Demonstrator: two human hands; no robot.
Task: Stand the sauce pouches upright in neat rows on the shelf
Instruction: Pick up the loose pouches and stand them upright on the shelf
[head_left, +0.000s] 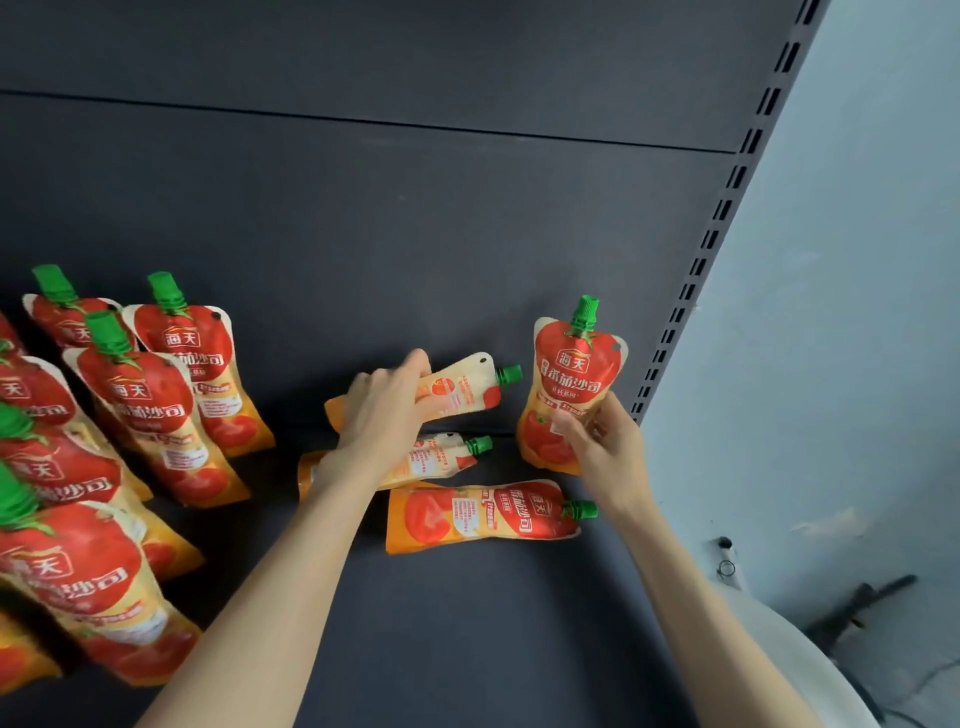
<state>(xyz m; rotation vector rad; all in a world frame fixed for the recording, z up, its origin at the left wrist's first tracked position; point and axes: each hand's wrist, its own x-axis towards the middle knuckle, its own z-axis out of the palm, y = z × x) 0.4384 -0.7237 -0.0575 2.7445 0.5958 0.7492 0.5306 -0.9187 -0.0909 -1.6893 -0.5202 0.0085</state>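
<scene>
Red and orange sauce pouches with green caps are on a dark shelf (467, 623). Several stand upright in rows at the left (156, 405). My right hand (602, 447) is shut on the lower part of one upright pouch (571, 374) near the shelf's right end. My left hand (384, 410) grips a tilted pouch (462, 389) with its back side showing, cap pointing right. Under it another pouch (441, 457) lies flat, partly hidden by my left wrist. A third pouch (483, 514) lies flat, face up, cap to the right.
A dark back panel (415, 208) rises behind the shelf. A slotted upright post (717, 223) marks the shelf's right end, with a pale wall (857, 312) beyond. Bare shelf surface lies between the left rows and the lying pouches.
</scene>
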